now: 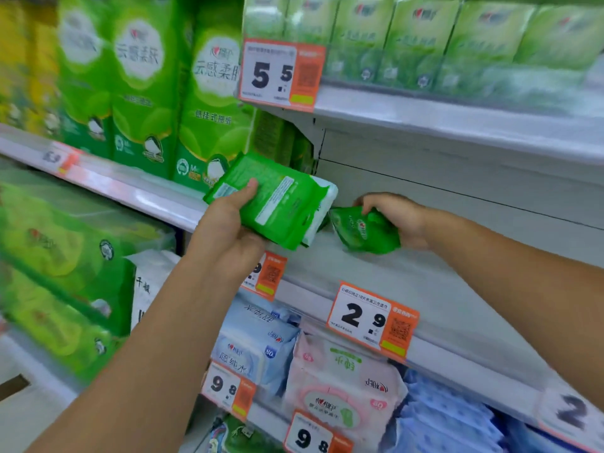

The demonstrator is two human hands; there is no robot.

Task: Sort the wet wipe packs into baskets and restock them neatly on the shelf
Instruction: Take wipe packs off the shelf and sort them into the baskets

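Restocking step: left hand (228,220) grips stack of green wipe packs (277,204), thumb on top, held at frame centre over shelf (376,276) edge; right hand (395,217) curls round single small green pack (366,230) resting on shelf just right of centre. Judgement: seat small pack flat, back against rear panel, then lay stack beside it, labels facing out. Count: stack looks like two packs, uncertain; one small pack; three orange price tags along the middle shelf's front edge
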